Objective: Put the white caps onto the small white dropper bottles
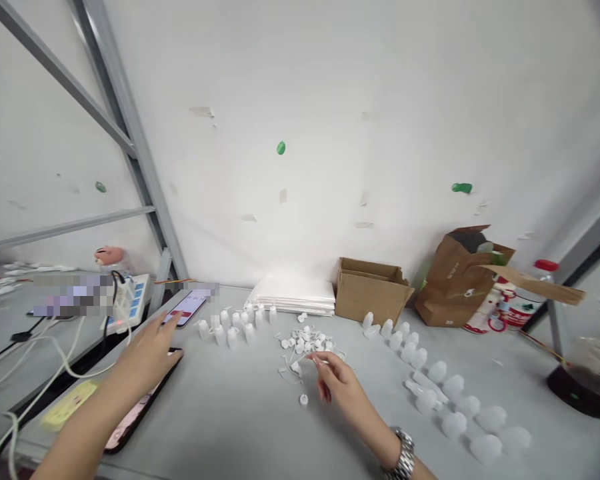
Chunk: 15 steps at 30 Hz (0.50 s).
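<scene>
My right hand [337, 385] pinches a thin white plastic piece [312, 357] beside the heap of white plastic caps [305, 341], with my spread left hand [147, 357] farther away.

Around the heap of white plastic caps [305, 341], the grey desk [220, 427] lies open on the near side, while small plastic bottles [233, 338] block the left, larger plastic bottles [419, 359] the right, and a stack of white sheets [295, 297] the far side.
</scene>
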### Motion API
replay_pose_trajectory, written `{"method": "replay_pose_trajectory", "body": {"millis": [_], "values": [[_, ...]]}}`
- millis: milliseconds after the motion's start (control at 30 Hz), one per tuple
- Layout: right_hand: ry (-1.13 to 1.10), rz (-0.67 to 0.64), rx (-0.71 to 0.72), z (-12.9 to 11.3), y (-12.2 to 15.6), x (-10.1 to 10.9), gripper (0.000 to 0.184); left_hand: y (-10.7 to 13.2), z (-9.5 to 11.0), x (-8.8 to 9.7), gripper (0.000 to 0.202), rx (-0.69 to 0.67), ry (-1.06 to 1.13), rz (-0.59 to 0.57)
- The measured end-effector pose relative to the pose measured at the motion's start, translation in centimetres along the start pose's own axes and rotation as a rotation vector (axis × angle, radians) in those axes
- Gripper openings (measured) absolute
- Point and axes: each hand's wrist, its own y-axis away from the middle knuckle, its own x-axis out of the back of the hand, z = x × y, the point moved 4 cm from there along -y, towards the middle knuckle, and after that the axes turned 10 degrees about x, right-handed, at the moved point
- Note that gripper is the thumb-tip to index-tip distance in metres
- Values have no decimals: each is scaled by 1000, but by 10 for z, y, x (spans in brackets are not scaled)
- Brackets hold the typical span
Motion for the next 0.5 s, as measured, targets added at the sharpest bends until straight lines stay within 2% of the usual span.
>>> {"method": "replay_pose_trajectory", "body": {"millis": [33, 100, 133, 200, 300, 333, 400, 500], "values": [[11, -2, -4, 0, 1, -1, 42, 5, 8, 10, 58, -30, -10, 33], [60, -7, 2, -2, 2, -2, 39, 16, 37, 30, 52, -100, 44, 101], [105, -12, 19, -4, 2, -1, 37, 22, 57, 36, 48, -146, 110, 81], [253, -3, 96, -12, 1, 5, 33, 35, 105, 36, 41, -242, 278, -80], [620, 89, 266, -29, -2, 30, 27, 49, 169, 9, 33, -331, 463, -431], [770, 129, 301, -34, -2, 42, 26, 51, 183, -3, 33, -332, 512, -479], [981, 222, 310, -41, 2, 72, 24, 49, 199, -28, 35, -318, 586, -485], [1108, 369, 215, -45, 24, 124, 27, 44, 199, -58, 35, -236, 677, -431]]}}
